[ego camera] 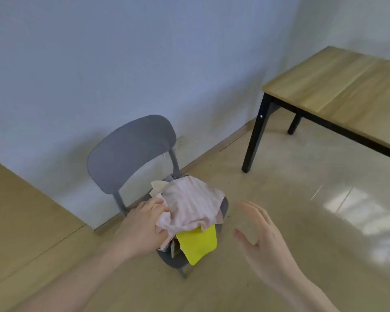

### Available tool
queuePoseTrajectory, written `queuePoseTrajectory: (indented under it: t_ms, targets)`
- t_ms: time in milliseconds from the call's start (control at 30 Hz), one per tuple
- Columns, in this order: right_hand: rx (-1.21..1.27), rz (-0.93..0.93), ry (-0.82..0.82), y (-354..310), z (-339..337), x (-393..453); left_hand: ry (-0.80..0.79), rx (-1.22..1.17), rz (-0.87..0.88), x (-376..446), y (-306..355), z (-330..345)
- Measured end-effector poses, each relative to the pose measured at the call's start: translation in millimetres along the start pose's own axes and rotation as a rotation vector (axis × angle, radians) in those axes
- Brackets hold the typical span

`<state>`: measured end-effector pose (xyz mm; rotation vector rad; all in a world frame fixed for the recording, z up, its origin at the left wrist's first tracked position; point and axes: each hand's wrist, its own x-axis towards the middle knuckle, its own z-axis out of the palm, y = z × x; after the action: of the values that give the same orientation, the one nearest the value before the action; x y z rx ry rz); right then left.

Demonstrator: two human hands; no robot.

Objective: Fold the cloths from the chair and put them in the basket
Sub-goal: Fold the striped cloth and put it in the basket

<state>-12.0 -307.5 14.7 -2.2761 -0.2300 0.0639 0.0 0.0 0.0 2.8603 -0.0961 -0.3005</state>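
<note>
A grey chair point(128, 152) stands by the wall with a heap of cloths on its seat. On top lies a pale pink striped cloth point(194, 203); a yellow cloth point(199, 243) hangs over the seat's front edge below it, and a cream cloth point(157, 185) peeks out behind. My left hand point(142, 226) grips the left edge of the pink cloth, thumb and fingers pinching the fabric. To the right of the chair my right hand point(261, 242) hovers with fingers spread, touching nothing. No basket is in view.
A wooden table point(338, 82) with black legs stands at the right, against the back wall. A light wooden surface point(14, 217) fills the left edge. Glossy pale floor lies between the chair and the table.
</note>
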Motion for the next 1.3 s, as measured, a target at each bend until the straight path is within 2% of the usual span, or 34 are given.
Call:
queuePoseTrajectory:
  t_ms: [200, 367, 467, 567, 733, 933, 1100, 1300]
  targets:
    - [0.037, -0.062, 0.072, 103, 96, 26, 0.149, -0.015, 0.095, 68, -30, 108]
    - [0.076, -0.114, 0.108, 169, 164, 40, 0.377, -0.044, 0.236, 87, -59, 196]
    - [0.111, -0.163, 0.145, 192, 190, 38, 0.582, -0.1, 0.295, 89, -69, 223]
    - [0.123, -0.192, 0.19, 208, 201, 33, 0.71, -0.165, 0.308, 95, -70, 226]
    - [0.116, -0.218, 0.241, 214, 201, 24, 0.807, -0.021, 0.37, 99, -62, 212]
    - [0.085, -0.226, 0.262, 196, 181, 27, 0.973, -0.054, 0.315, 110, -46, 148]
    - [0.112, -0.244, 0.299, 150, 159, 22, 1.086, -0.109, 0.205, 110, -14, 62]
    - [0.14, -0.209, 0.331, 74, 119, -31, 1.243, -0.118, 0.311, 37, 44, -20]
